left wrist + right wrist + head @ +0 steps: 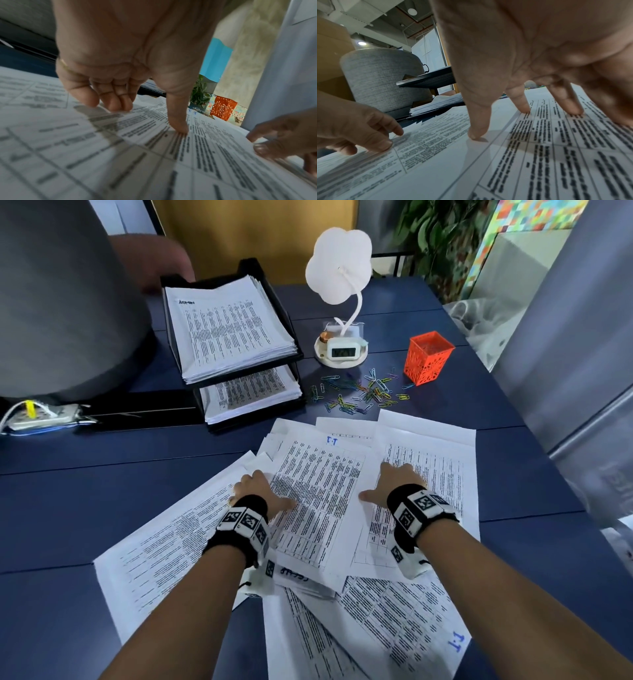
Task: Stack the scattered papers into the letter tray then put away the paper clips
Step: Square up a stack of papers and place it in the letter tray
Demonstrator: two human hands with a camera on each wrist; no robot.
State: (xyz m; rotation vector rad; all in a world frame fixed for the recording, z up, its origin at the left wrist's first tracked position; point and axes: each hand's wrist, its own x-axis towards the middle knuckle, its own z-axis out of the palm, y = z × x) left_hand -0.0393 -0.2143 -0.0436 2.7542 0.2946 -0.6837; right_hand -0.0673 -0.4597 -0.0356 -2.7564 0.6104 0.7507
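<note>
Scattered printed papers (pixel 318 481) lie overlapping on the near half of the blue table (pixel 102 491). My left hand (pixel 270 491) rests on the left edge of the middle sheet, bent fingers and thumb tip touching the papers (pixel 120 148). To its right, my right hand (pixel 383 484) presses flat with spread fingers on a neighbouring sheet (pixel 530 155). Neither hand grips anything. A black two-tier letter tray (pixel 294 337) at the back left holds paper stacks on both levels. Several coloured paper clips (pixel 356 393) lie loose beside an orange lattice pot (pixel 428 357).
A white flower-shaped lamp with a small clock (pixel 342 344) stands behind the clips. A big grey cylinder (pixel 68 302) and a power strip (pixel 41 416) fill the back left. Part of another person's arm (pixel 154 261) shows behind the tray. A grey panel (pixel 565 354) borders the right side.
</note>
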